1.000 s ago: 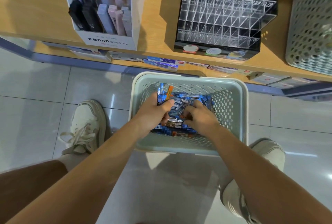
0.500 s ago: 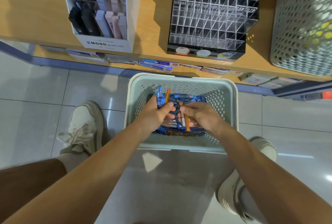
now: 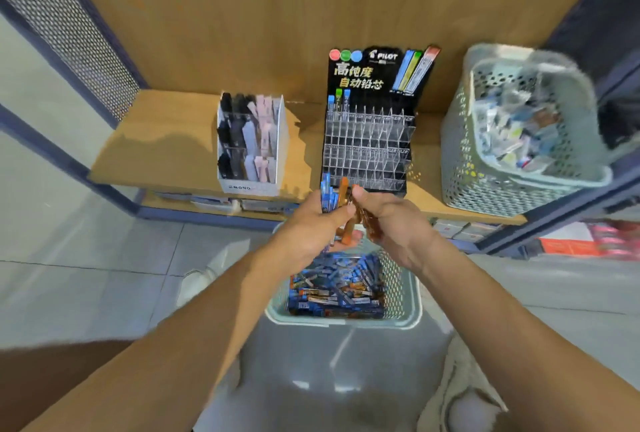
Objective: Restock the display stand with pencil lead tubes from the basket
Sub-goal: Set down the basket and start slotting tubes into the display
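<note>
Above the basket (image 3: 414,296), both grips sit side by side, thumbs almost meeting. Left grip (image 3: 308,223) is clamped on a bundle: blue tubes (image 3: 326,194) stand upright out of the top of the fist, and one orange tube (image 3: 343,189) is on the bundle's right edge, its lower end poking out under the fingers. Right grip (image 3: 394,220) is pinched on a brown tube (image 3: 363,220), tilted, with its top end up against the left bundle. Motion blur here, so I can't tell whether it holds more than one.

Directly below both grips, the basket stands on the floor (image 3: 86,286) with loose tubes (image 3: 339,289) piled in it, mostly blue, a few orange.

Just beyond the grips, on the shelf (image 3: 156,140), is the display stand (image 3: 367,151): a clear slot grid with a black header card. Slotted tubes (image 3: 339,102) stand in its top-left row, well beyond the left grip.

Beyond and left of the left grip is a white box (image 3: 252,185) of dark and pink items. Right of the right grip, on the same shelf, is a second basket (image 3: 460,168) with mixed small packs inside.
</note>
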